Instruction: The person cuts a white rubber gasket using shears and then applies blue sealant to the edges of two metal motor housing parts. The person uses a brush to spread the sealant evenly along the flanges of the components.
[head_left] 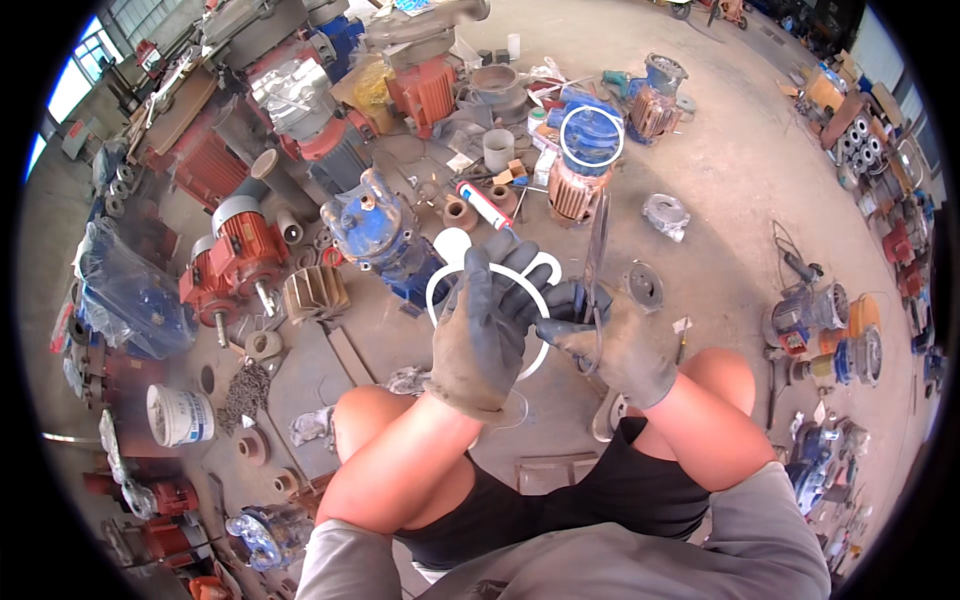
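Both my hands wear grey work gloves with dark palms and fingers. My left hand (pixel 475 345) is closed on a thin white ring gasket (pixel 432 291), which loops around its fingers. A round white piece (pixel 452 244) and a small hooked white tab (pixel 546 265) stand at the ring's far edge. My right hand (pixel 625 345) grips a pair of scissors (pixel 598 240) with the blades pointing up and away. Its fingertips sit close to the ring's right side. Whether they touch the ring is hidden. Ahead, a white circular rim (pixel 566 150) shows on a blue-topped motor.
A blue pump casing (pixel 375 225) stands ahead to the left, near two red motors (pixel 245 245). A red-and-white tube (pixel 485 205) lies beyond my hands. A white bucket (pixel 180 416) is at left. On the right floor are a round flange (pixel 644 286) and a metal housing (pixel 666 216).
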